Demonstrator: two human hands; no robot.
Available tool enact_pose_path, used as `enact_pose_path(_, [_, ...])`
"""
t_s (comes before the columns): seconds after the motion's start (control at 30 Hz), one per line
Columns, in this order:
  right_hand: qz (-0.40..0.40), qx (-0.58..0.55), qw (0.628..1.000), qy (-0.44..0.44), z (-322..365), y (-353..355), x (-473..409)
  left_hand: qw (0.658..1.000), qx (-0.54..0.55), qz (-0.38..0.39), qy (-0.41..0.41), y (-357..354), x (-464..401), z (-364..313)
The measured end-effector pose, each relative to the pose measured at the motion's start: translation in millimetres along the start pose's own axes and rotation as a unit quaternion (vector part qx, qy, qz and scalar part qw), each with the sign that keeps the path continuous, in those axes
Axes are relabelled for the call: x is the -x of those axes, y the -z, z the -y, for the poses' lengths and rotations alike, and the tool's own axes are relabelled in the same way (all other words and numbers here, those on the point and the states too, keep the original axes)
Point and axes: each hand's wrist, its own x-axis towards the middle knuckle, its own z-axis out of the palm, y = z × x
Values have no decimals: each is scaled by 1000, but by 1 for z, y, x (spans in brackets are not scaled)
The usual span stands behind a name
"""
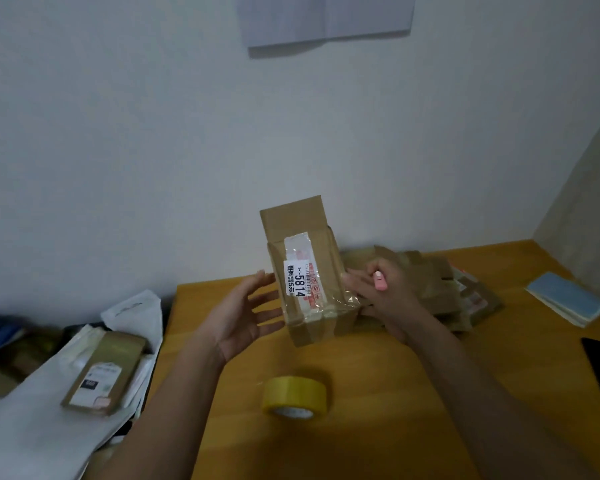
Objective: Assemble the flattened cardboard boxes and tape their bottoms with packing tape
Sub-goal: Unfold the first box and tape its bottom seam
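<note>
Two bare arms reach forward from the bottom of the view, over the near edge of the desk (499, 358). Between them, close to that near edge, a yellow roll of packing tape (294, 396) lies on the wood. Left hand (245, 315) is held up with the palm turned toward the box, fingers straight and spread apart, and its fingertips touch the left side of the cardboard box (309, 278). Right hand (387, 289) is on the other side of the box, with fingers curled around a small pink thing (380, 280); what that thing is cannot be told. The box stands up tall in the middle of the desk, with one flap pointing up and a white label (297, 278) on its front. Behind the right hand, by the far edge, flat cardboard pieces (447, 282) lie in a pile. A blue booklet (565, 299) sits near the right edge. Off the left edge lie white bags (32, 410) and a small brown package (104, 372).
</note>
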Motion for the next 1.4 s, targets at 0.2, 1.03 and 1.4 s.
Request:
enact_pose_path(0.2, [78,35,996,18,-13,-12,-13,998,16,-47,31,14,-5,-5])
enact_pose_path(1.03, [92,-39,987,-124,-95,-60,-99,997,1,-80,-1,56,-90,29])
enact_pose_path(1.4, [0,250,961,-119,-145,-74,-158,945,-206,-254,-29,64,-159,55])
